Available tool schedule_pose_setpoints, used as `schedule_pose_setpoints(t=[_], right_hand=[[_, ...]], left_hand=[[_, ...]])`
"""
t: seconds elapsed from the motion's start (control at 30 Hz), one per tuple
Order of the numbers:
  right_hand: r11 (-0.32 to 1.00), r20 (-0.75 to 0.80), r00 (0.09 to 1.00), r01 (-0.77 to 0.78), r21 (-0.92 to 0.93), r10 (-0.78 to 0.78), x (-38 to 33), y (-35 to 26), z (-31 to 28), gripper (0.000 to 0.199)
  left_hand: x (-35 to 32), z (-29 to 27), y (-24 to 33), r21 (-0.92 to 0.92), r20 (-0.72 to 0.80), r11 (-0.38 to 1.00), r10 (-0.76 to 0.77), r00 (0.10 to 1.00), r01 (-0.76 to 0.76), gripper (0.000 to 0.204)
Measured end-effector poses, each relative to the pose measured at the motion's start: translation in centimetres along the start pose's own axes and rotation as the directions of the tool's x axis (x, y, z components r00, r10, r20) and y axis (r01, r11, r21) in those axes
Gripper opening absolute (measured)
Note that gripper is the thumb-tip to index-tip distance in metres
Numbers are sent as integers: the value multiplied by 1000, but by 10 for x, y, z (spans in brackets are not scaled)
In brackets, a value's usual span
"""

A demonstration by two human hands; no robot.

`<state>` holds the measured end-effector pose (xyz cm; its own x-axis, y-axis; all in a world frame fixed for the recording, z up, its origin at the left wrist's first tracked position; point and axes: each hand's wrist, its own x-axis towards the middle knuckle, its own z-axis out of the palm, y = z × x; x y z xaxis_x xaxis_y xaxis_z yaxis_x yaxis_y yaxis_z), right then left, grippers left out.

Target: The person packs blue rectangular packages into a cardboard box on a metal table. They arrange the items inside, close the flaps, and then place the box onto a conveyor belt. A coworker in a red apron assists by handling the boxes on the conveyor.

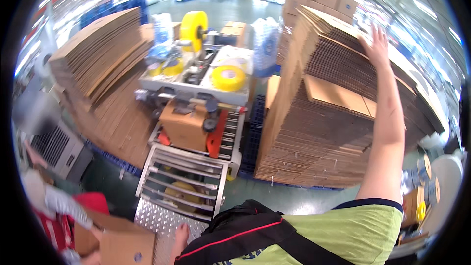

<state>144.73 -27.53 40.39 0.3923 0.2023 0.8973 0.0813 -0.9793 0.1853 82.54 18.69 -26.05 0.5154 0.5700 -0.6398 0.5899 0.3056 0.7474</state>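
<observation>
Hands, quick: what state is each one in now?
Left hand: partly hidden, can't tell.
Right hand: open, at the cardboard stack.

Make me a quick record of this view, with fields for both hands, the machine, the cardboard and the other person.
Right hand: raised, fingers spread, at the top of the right stack; contact unclear
Left hand: low, near the tread plate; grip unclear
Machine: upright yellow roll on top, another yellow roll lying flat; brown box below
Cardboard: flat sheets in the right stack and left stack
Other person: grey sleeve, reaching to an open box, lower left
</observation>
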Motion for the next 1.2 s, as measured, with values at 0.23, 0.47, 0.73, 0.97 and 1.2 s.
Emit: schedule_pose_setpoints(t=[0.23,0.47,0.73,0.97,1.2], right_hand=[[952,-74,973,229,202,-218,-59,-1,-28,28],[911,-92,957,291,292,-276,-57,-68,-87,27],[954,297,914,226,199,-278,-63,-83,-100,41],[906,197,895,418,-57,-401,-80,-74,-76,45],[942,-112,936,331,-46,-335,-76,-57,-76,35]], left_hand=[[-109,15,57,-72,62,932,360,931,-356,46],[-215,-47,-13,5,-52,886,464,884,-464,46],[-279,-102,-121,-85,-247,983,135,960,-161,45],[-267,-100,-151,-147,-335,976,101,937,-158,43],[-241,-91,-121,-149,-302,961,178,936,-231,45]])
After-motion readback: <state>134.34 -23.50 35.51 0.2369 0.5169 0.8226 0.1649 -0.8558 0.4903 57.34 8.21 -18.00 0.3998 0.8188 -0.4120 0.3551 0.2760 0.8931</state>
